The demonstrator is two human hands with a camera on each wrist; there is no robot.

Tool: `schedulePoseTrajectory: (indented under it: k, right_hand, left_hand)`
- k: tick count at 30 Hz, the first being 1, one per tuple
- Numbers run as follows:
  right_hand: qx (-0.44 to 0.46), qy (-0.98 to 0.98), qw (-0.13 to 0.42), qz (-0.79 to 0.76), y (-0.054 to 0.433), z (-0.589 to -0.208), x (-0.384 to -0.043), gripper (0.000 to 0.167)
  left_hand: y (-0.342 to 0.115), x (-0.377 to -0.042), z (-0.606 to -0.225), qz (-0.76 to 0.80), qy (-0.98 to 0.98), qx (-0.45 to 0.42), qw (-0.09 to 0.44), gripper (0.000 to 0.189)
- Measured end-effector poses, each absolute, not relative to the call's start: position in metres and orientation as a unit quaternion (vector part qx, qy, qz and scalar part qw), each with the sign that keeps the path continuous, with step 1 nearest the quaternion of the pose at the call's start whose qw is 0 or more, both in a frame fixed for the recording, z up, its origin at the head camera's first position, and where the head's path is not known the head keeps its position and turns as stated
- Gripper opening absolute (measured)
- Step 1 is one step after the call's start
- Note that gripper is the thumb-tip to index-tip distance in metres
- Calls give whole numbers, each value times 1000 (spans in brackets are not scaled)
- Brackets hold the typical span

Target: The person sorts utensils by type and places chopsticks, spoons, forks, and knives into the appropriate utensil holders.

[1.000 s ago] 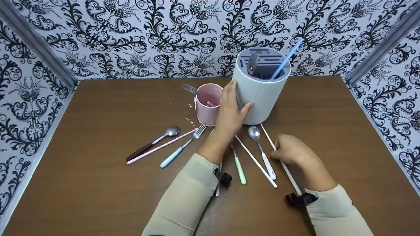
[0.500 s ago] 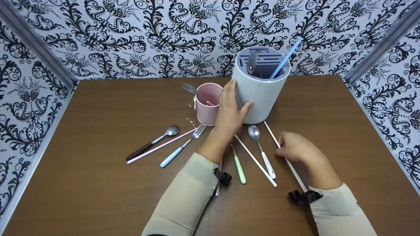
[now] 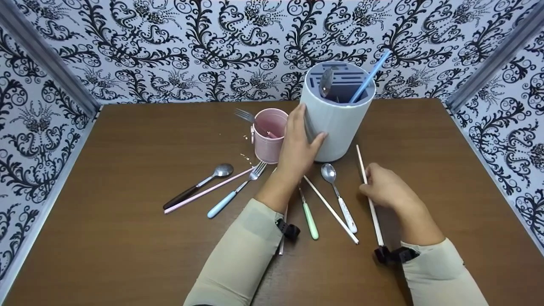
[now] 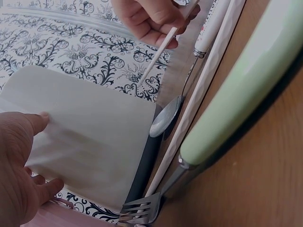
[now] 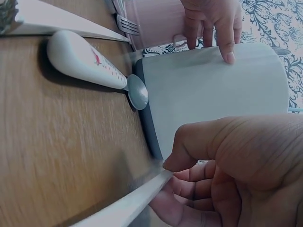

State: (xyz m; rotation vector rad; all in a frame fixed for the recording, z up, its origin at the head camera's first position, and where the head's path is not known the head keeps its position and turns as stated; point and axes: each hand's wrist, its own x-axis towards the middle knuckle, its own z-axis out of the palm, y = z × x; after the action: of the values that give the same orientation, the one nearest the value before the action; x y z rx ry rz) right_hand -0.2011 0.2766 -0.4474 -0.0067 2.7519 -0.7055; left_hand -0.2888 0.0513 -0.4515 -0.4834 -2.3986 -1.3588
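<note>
My right hand (image 3: 389, 186) pinches a pale chopstick (image 3: 375, 221) between thumb and fingers at the right. In the right wrist view the chopstick (image 5: 128, 203) runs from the fingertips toward the lower left. My left hand (image 3: 297, 144) rests against the left side of a tall white utensil holder (image 3: 340, 123), its fingers extended and the thumb across the front. The holder stands upright with a spoon (image 3: 327, 83) and a blue chopstick (image 3: 369, 77) sticking out of its slotted grey-blue top. Beside the left hand stands a pink cup (image 3: 267, 146) with a fork (image 3: 245, 114) in it.
On the table lie a white-handled spoon (image 3: 342, 202), another pale chopstick (image 3: 333, 212), a green-handled fork (image 3: 310, 219), a blue-handled fork (image 3: 225, 203), a pink chopstick (image 3: 204, 192) and a dark-handled spoon (image 3: 187, 196). Patterned walls (image 3: 238, 51) stand behind and at both sides.
The right hand has moved right and slightly away from me with the chopstick, whose far tip has left the holder's base and swung to the right. The left hand and holder look unmoved.
</note>
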Motion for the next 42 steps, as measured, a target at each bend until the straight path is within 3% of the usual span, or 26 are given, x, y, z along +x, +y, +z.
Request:
schedulePoseTrajectory:
  k: [10, 27, 42]
  right_hand:
    - [20, 942, 125, -311, 283, -444, -202, 33]
    - [48, 902, 30, -428, 290, -438, -206, 43]
    - [65, 807, -68, -583, 278, -426, -208, 24]
  left_hand:
    - [51, -289, -451, -481, -845, -167, 164, 83]
    - [52, -289, -450, -471, -851, -164, 165, 83]
    - [51, -289, -451, -469, -849, -171, 174, 83]
